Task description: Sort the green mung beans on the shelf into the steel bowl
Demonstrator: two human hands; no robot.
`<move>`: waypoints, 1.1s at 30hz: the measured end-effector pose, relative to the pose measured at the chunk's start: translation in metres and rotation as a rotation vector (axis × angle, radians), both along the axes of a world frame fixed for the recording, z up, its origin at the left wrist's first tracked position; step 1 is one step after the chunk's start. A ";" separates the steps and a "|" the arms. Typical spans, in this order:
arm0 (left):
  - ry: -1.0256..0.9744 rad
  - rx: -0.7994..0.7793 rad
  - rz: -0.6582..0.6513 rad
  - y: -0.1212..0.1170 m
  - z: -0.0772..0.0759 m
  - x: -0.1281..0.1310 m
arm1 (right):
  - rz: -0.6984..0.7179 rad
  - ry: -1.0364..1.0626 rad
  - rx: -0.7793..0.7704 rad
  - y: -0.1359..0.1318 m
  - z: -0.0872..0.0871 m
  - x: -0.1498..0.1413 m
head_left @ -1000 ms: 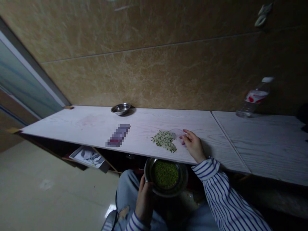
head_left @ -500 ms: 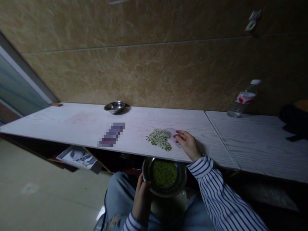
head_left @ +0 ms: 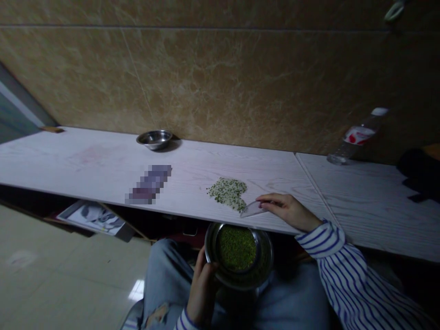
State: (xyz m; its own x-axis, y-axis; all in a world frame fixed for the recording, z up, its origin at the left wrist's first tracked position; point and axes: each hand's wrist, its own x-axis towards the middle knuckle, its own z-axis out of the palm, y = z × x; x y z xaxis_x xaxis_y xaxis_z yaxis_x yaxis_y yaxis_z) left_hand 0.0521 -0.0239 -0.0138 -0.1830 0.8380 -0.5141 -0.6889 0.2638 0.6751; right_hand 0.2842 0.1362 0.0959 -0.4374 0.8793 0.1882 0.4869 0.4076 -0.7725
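Observation:
A spread of white rice mixed with green mung beans lies on the white wood-grain tabletop. At its right lower edge, my right hand pinches a thin, clear plastic piece, tilted with its edge at the grains. Below the table's front edge, over my lap, my left hand grips a steel bowl by its left rim. Green mung beans cover the bottom of this bowl.
A small steel bowl stands near the wall, left of centre. A pixelated flat object lies closer to the front edge. On the right are a plastic bottle and a dark item. An open box sits on the shelf underneath.
My right hand has drawn the clear plastic piece from the spread's right side towards the front edge and tilted it. My left hand keeps its hold on the steel bowl. The camera view has shifted.

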 end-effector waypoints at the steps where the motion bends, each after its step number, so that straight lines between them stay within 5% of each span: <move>1: -0.005 0.005 0.000 0.000 0.000 0.000 | 0.007 -0.006 -0.013 0.003 0.001 -0.002; 20: -0.043 0.029 0.014 0.003 -0.001 -0.009 | 0.086 0.106 -0.117 0.056 -0.012 -0.036; 33: -0.053 0.041 -0.012 0.003 0.002 -0.001 | -0.045 0.156 0.019 0.048 -0.014 -0.033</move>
State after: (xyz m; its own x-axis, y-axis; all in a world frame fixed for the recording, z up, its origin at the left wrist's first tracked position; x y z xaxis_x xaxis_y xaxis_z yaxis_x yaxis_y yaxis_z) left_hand 0.0508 -0.0207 -0.0118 -0.1458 0.8606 -0.4880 -0.7211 0.2452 0.6479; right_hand 0.2512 0.1838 0.0824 -0.3615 0.8931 0.2678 0.3796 0.4033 -0.8326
